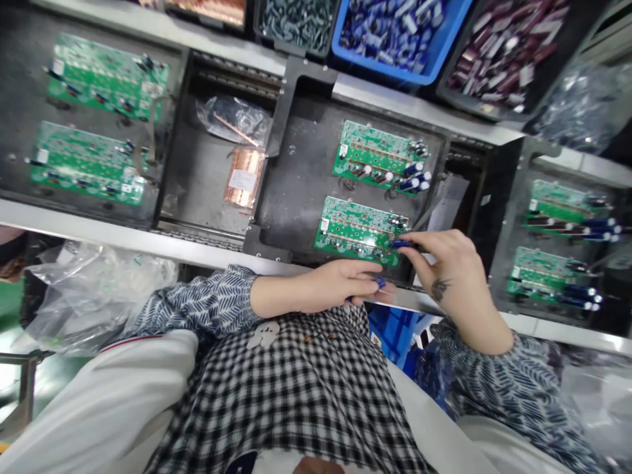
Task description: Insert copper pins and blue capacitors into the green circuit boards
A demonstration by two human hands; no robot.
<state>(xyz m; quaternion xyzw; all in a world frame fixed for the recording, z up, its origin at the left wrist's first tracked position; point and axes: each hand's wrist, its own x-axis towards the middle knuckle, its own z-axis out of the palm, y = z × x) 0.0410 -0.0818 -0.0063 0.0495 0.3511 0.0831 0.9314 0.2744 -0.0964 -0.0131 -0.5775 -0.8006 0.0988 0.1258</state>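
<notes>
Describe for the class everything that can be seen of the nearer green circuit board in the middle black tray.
The nearer circuit board is a flat, green rectangle lying component side up, slightly slanted, in the black tray. A white patch sits near its left end, a thin tan strip runs lengthwise, and small parts cluster along its near edge and far right corner. Over its right end, the right hand holds a blue capacitor; whether that is seated cannot be told.

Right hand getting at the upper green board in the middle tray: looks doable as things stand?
Likely yes: nothing visible blocks the upper board, just beyond the lower board where the right hand is, though its grip is on a blue capacitor.
</notes>
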